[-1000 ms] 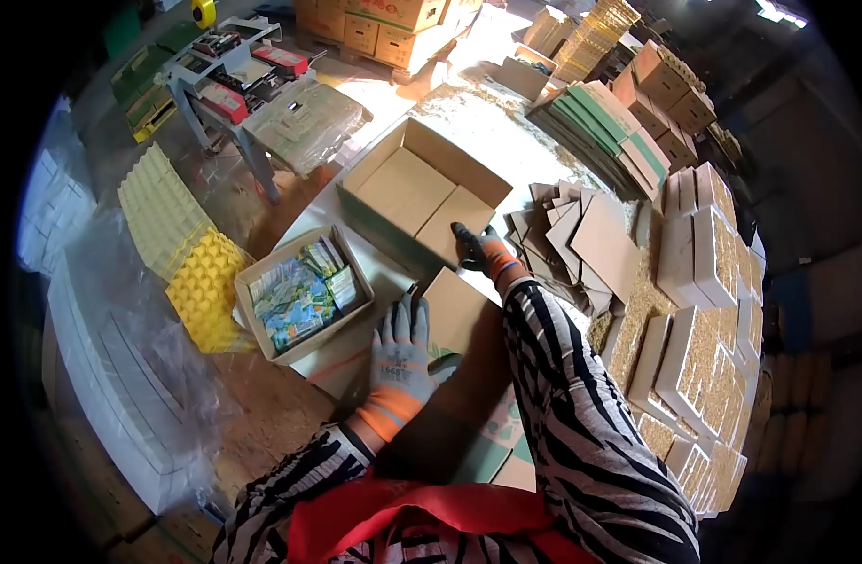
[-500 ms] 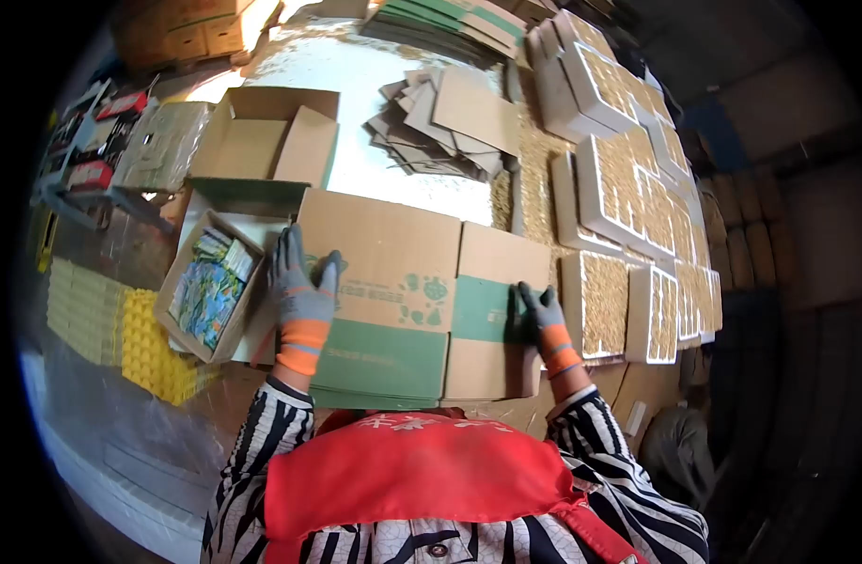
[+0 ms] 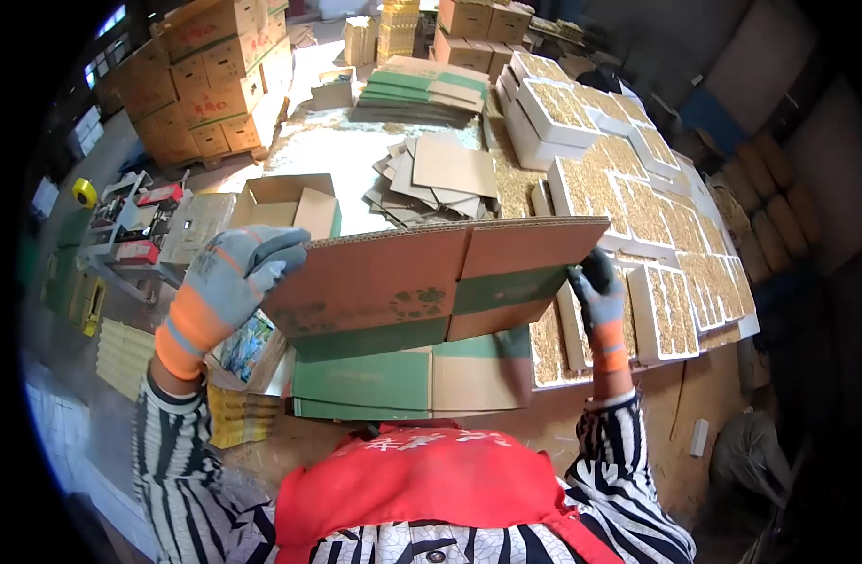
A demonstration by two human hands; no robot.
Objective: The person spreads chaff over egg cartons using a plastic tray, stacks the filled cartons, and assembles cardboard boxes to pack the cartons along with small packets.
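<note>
A flattened cardboard box (image 3: 375,282), brown with a green band and printing, is tilted up between my hands. My gloved left hand (image 3: 238,268) grips its upper left corner, fingers folded over the edge. At the right end, my gloved right hand (image 3: 598,287) is closed on the side of the same box. Below it lies another flattened box (image 3: 360,385), green and brown, on the table. To the left, partly hidden by my left hand and the raised cardboard, is a small open carton (image 3: 252,362) holding blue-green printed packets.
White trays (image 3: 661,305) filled with small tan pieces line the right side. Cardboard sheets (image 3: 454,174) are piled ahead, with flattened boxes (image 3: 422,89) behind. An open box (image 3: 285,202) stands at the left, near yellow egg trays (image 3: 243,414) and stacked cartons (image 3: 210,94).
Both hands have lifted the top flattened box from lying flat to tilted up, exposing another beneath. My left hand now grips its corner. The view has shifted upward.
</note>
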